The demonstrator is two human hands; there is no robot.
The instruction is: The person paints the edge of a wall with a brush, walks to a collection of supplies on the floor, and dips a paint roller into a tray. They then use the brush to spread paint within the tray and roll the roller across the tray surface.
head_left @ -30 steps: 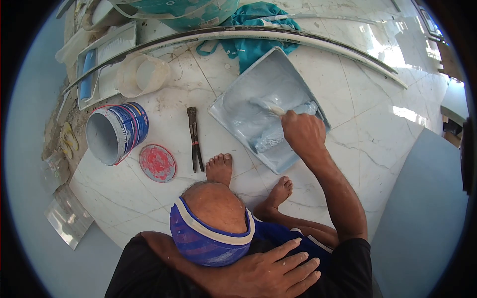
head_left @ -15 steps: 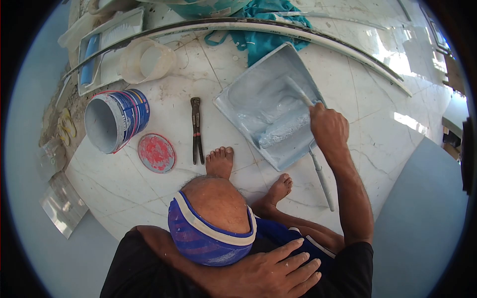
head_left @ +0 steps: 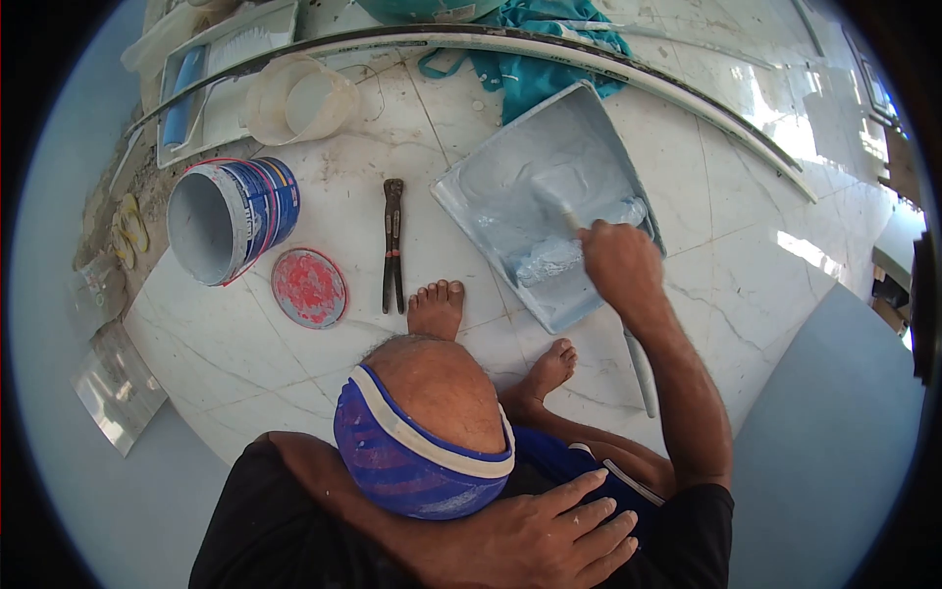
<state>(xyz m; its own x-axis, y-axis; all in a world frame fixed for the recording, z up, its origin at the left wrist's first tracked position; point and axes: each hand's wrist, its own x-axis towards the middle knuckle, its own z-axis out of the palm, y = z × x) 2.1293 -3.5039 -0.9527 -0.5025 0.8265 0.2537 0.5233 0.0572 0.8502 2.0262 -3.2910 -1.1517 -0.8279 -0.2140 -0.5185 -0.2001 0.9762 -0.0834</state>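
Note:
My right hand (head_left: 623, 263) is closed round the pale handle of a paintbrush (head_left: 557, 201), whose head is down in the wet grey-white paint of a paint tray (head_left: 469, 211). Beneath that hand lies a paint-coated roller (head_left: 549, 261); its handle (head_left: 640, 373) sticks out over the tray's near edge onto the floor. My left hand (head_left: 564, 538) rests palm down by my right upper arm and knee, fingers spread, holding nothing. Paint specks show on its fingers.
Left of the tray lie long-handled pincers (head_left: 393, 240), a red-smeared lid (head_left: 310, 289) and a tipped blue paint bucket (head_left: 235, 218). Behind stand a whitish tub (head_left: 302, 103) and another tray with a blue roller (head_left: 183, 96). A long curved-looking strip (head_left: 471, 37) crosses the floor near a teal cloth (head_left: 530, 83).
My right hand has moved left and slightly nearer with the paintbrush, over the roller. The brush head has shifted left and down in the tray. My left hand stays put.

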